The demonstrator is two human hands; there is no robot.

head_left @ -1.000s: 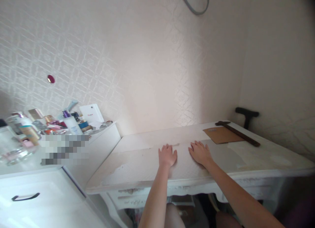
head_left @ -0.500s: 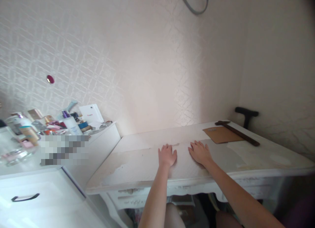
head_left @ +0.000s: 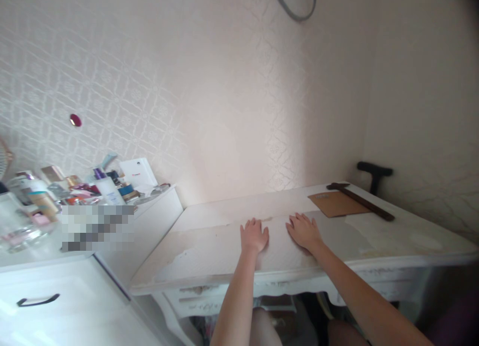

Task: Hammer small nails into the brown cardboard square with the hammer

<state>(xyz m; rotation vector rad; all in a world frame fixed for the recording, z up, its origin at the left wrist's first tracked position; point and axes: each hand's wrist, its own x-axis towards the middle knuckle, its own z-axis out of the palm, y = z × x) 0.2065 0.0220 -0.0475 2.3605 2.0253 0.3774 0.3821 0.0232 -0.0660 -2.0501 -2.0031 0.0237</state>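
Observation:
My left hand lies palm down on the white table, fingers spread and holding nothing. To its right, my right hand rests on the same tabletop, also palm down with its fingers apart. A gap of bare tabletop separates the two hands. Beyond my right hand, toward the back right, lies a flat brown notebook or folder. A dark hammer with a long handle lies partly across its right side.
On the left, a white cabinet carries several bottles and jars, plus a white box. Part of its top is pixelated. Behind the table's far right corner stands a black T-shaped handle. A grey cable loop hangs on the wall.
Both hands stay in place on the table. The view has shifted very slightly, so a round, light-rimmed object now shows at the left edge.

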